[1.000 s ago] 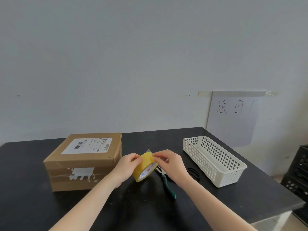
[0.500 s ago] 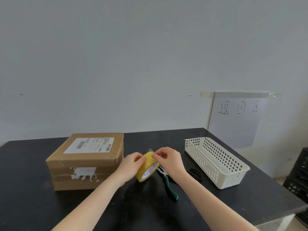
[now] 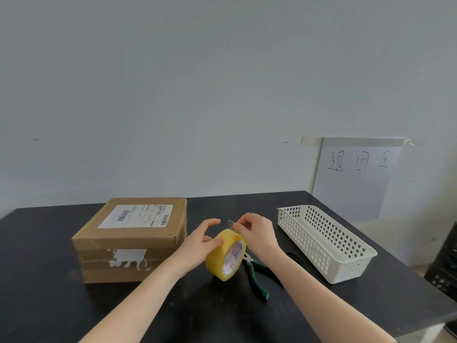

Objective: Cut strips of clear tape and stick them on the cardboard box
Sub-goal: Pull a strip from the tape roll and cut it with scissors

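Observation:
A yellowish roll of clear tape (image 3: 223,256) stands on edge above the black table, between my two hands. My left hand (image 3: 201,240) grips the roll from the left, thumb on its outer face. My right hand (image 3: 257,233) pinches the free end of the tape (image 3: 231,223), lifted a little off the top of the roll. The cardboard box (image 3: 131,240) with a white shipping label lies to the left, close to my left hand. Black scissors (image 3: 295,258) lie mostly hidden behind my right forearm.
Green-handled pliers (image 3: 257,280) lie on the table (image 3: 49,305) just right of the roll. A white perforated plastic basket (image 3: 329,246) stands at the right. A paper sheet with handwriting (image 3: 356,174) is taped to the wall. A dark crate (image 3: 445,268) sits off the right edge.
The roll has tilted so its inner core faces me more. My right hand has peeled the tape end a little up from the roll; my left hand's fingers have spread.

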